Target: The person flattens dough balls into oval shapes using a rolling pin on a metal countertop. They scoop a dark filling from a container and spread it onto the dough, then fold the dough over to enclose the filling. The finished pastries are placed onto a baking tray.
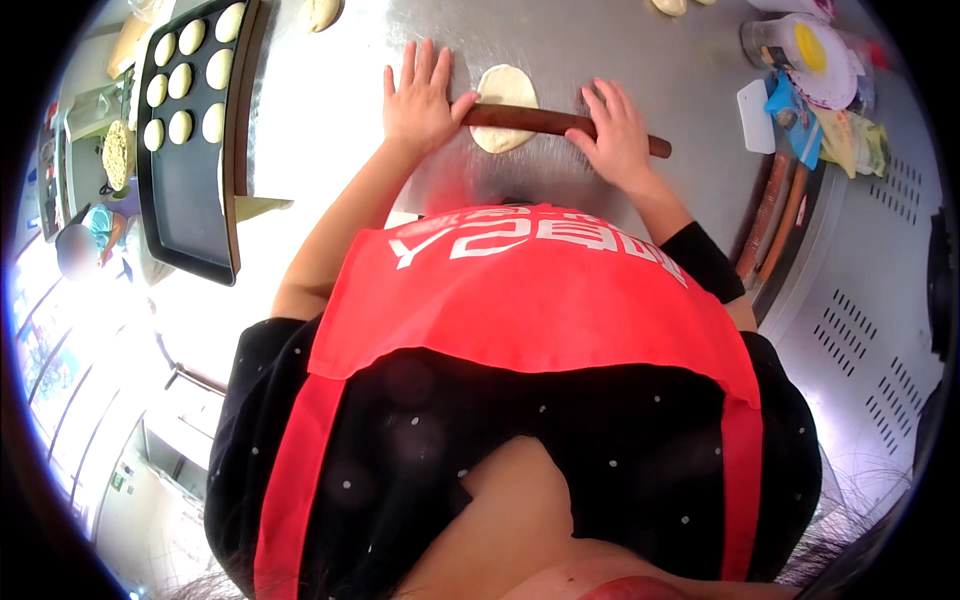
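Observation:
A dark wooden rolling pin [553,120] lies across a flattened oval of dough [508,86] on the metal worktop. My left hand [420,101] is spread flat at the pin's left end, fingers apart and pointing away from me, the thumb touching the pin's end. Over the pin's right part rests my right hand [616,131], its fingers beyond the pin and the thumb on the near side; the pin's tip sticks out to the right of it. The dough shows on both sides of the pin, between my hands.
At the left stands a black baking tray [187,202] with several dough pieces [180,80]. More dough [321,13] lies at the worktop's far side. On the right are a white scraper [755,116], bags [840,135], a plastic container [765,45] and more rods [784,225]. Another person [101,232] is far left.

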